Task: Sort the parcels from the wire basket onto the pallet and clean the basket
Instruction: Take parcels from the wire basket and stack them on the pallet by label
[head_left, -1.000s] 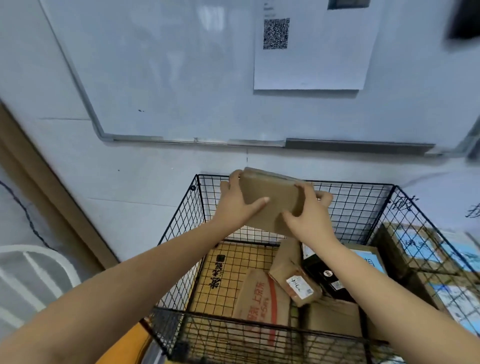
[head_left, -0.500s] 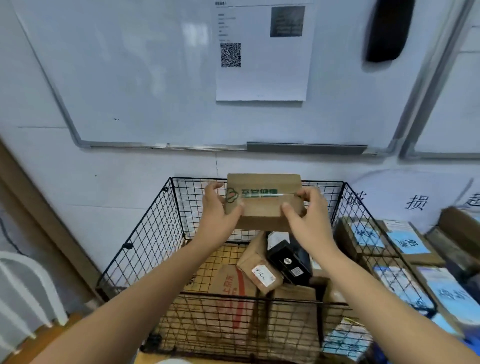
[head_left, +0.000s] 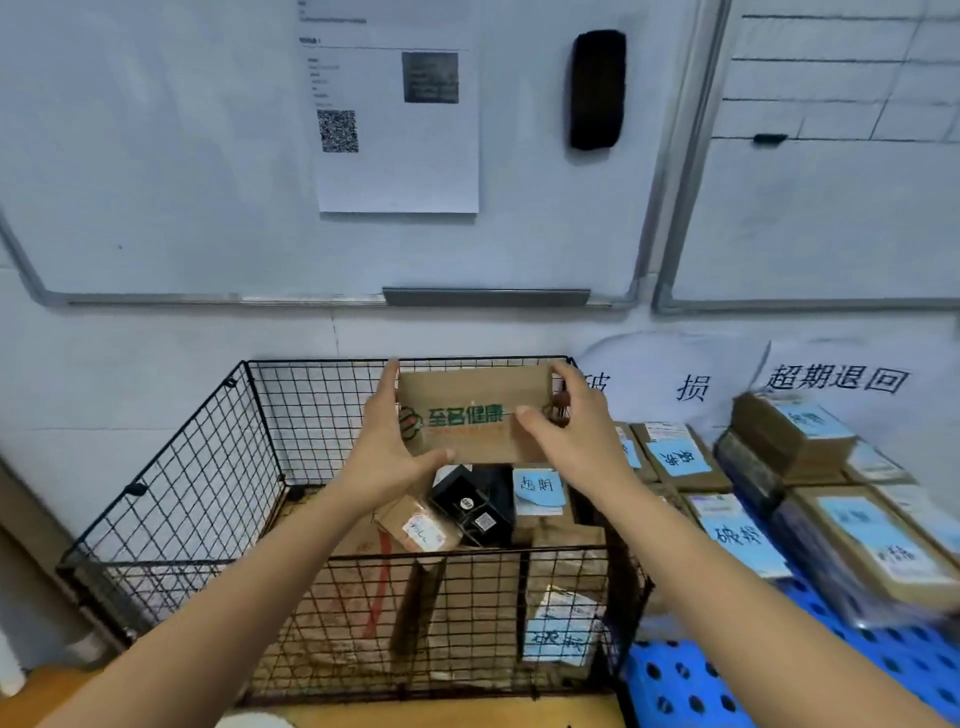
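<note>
I hold a brown cardboard parcel (head_left: 470, 413) with green print up over the black wire basket (head_left: 208, 467). My left hand (head_left: 387, 447) grips its left end, thumb under the bottom edge. My right hand (head_left: 569, 436) grips its right end, thumb across the front. Below in the basket lie several parcels: a black box (head_left: 470, 509), a small brown box with a white label (head_left: 415, 525), a box with a blue note (head_left: 537, 493). The blue pallet (head_left: 691, 680) lies to the right.
Several labelled cardboard boxes (head_left: 852, 540) are stacked on the pallet at the right, below wall signs. Whiteboards hang on the wall behind the basket, with a sheet of paper (head_left: 395, 114) and a black eraser (head_left: 597, 88). A wooden strip runs along the floor at left.
Both hands have turned the parcel so its printed face shows and carried it to the right over the basket. The view has swung right, bringing the pallet and its boxes into sight.
</note>
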